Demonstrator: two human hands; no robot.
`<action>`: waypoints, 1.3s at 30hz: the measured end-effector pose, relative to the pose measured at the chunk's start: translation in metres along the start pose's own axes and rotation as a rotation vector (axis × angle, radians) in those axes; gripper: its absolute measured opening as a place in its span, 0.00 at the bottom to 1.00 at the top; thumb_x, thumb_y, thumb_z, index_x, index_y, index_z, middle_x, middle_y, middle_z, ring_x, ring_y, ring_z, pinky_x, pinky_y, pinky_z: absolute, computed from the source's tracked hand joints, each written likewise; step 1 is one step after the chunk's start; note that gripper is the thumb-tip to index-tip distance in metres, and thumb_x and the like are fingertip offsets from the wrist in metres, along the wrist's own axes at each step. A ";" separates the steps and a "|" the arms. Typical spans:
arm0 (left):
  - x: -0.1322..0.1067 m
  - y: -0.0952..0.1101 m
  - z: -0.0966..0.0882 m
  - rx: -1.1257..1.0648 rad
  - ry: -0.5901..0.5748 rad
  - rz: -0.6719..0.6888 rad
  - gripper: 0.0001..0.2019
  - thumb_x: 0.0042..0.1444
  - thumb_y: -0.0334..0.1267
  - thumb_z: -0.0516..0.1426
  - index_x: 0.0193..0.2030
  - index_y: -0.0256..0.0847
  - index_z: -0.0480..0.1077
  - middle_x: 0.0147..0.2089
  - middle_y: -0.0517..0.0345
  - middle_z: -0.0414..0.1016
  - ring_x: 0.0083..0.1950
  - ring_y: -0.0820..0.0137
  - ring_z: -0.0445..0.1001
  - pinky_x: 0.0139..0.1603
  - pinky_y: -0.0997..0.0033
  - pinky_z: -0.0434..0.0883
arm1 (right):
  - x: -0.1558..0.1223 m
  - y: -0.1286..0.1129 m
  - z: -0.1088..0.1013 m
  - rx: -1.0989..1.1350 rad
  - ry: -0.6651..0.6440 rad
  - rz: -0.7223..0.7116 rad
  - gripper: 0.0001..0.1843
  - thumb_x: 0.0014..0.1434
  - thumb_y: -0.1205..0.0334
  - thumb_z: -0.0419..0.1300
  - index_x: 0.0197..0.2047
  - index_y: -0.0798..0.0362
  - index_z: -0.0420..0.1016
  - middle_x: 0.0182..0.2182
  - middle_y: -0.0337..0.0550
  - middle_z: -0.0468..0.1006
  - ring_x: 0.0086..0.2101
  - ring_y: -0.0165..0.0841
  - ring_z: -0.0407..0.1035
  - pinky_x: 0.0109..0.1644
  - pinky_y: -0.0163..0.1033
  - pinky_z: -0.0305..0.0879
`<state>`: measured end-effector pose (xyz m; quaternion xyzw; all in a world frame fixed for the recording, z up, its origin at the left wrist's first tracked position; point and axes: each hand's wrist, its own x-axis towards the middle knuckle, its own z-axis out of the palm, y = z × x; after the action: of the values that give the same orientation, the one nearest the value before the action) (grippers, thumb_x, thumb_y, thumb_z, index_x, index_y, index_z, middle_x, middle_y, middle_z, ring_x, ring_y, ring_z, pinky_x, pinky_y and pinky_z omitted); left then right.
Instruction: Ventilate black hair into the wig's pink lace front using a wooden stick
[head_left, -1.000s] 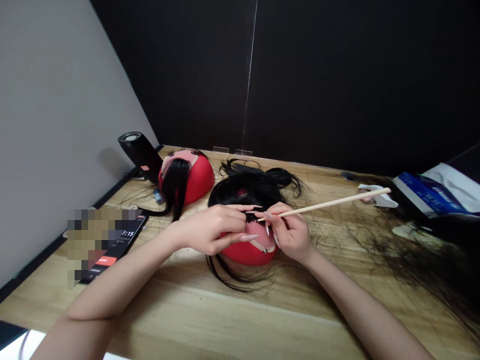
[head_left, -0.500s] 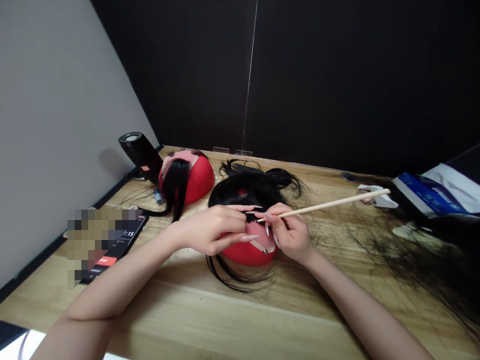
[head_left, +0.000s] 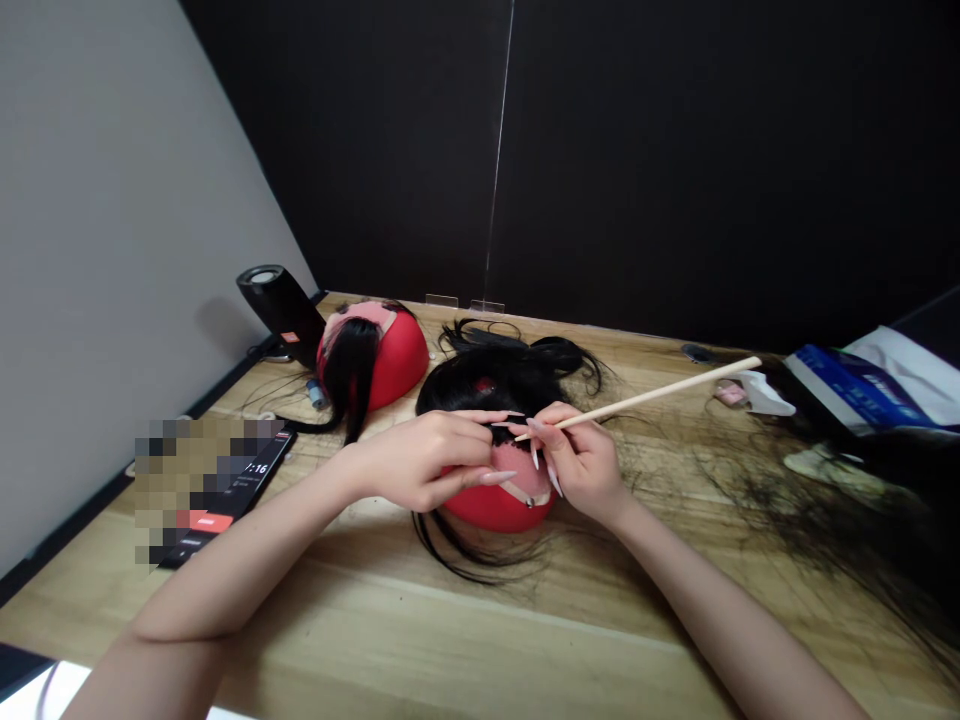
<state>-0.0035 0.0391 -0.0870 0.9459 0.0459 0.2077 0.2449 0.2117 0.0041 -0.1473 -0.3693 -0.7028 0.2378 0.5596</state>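
A wig cap (head_left: 517,468) of pink mesh with black hair (head_left: 487,385) covers a red head form (head_left: 487,508) at the middle of the table. My left hand (head_left: 427,455) lies over its left side, index finger and thumb stretched to the right, other fingers bent round a lock of black hair at the mesh. From the right, my right hand (head_left: 581,460) pinches a ventilating needle by its long pale wooden handle (head_left: 660,397). Its lower end points at the hair edge on the mesh; the fine tip is too small to make out. A metal pin (head_left: 530,503) shows at the cap's front edge.
A second red head form (head_left: 405,360) with a partly haired cap stands behind left, beside a black cylindrical speaker (head_left: 277,310). A phone (head_left: 247,490) lies left. Loose black hair (head_left: 825,530), a blue-and-white packet (head_left: 862,390) and crumpled white paper (head_left: 769,395) lie right.
The far end of the needle's handle has swung left and slightly up, with a small turn of my right hand. My left hand and the wig stay put.
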 end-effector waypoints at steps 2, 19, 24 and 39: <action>0.000 0.000 0.000 0.002 0.000 -0.003 0.12 0.66 0.32 0.50 0.30 0.37 0.66 0.25 0.62 0.64 0.31 0.74 0.70 0.71 0.57 0.64 | 0.002 -0.002 -0.001 -0.005 -0.010 -0.030 0.12 0.66 0.64 0.55 0.30 0.54 0.72 0.25 0.39 0.72 0.26 0.26 0.70 0.33 0.32 0.68; 0.001 0.000 -0.001 -0.002 0.006 -0.001 0.12 0.66 0.32 0.50 0.30 0.38 0.65 0.25 0.63 0.63 0.31 0.74 0.70 0.71 0.57 0.64 | 0.004 -0.002 -0.004 -0.102 -0.031 -0.225 0.11 0.64 0.72 0.54 0.33 0.53 0.74 0.26 0.40 0.74 0.29 0.28 0.70 0.34 0.34 0.69; 0.001 0.000 -0.001 -0.002 0.002 -0.003 0.12 0.66 0.31 0.50 0.30 0.37 0.66 0.25 0.63 0.63 0.31 0.74 0.69 0.71 0.57 0.64 | 0.004 0.000 -0.003 -0.085 -0.032 -0.252 0.10 0.63 0.73 0.54 0.34 0.53 0.73 0.28 0.42 0.76 0.29 0.28 0.71 0.34 0.34 0.70; 0.000 0.000 0.000 0.005 0.006 0.002 0.12 0.66 0.32 0.49 0.30 0.38 0.65 0.25 0.63 0.63 0.31 0.74 0.70 0.71 0.58 0.64 | 0.001 0.001 -0.003 -0.066 -0.034 -0.231 0.10 0.63 0.73 0.54 0.34 0.53 0.72 0.27 0.40 0.74 0.30 0.29 0.73 0.35 0.36 0.71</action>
<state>-0.0033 0.0398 -0.0867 0.9460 0.0463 0.2105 0.2422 0.2148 0.0058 -0.1465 -0.2998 -0.7575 0.1547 0.5589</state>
